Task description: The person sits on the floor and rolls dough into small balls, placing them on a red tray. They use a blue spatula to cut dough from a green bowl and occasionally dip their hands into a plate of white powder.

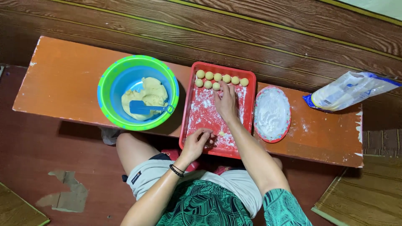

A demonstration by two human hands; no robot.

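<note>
The right hand (226, 102) sets a dough ball (216, 86) into the row on the floured red tray (251, 79), fingers extended, while the left hand (197, 142) pinches dough crumbs, so placing neatly beside neighbours seems next.

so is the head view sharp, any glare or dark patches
Head view: mostly sharp, evenly lit; soft sheen on the plastic bag and the left forearm; shadow under the orange bench and beside the bowl; slight wide-angle curve at the edges; right hand crisp.
</note>
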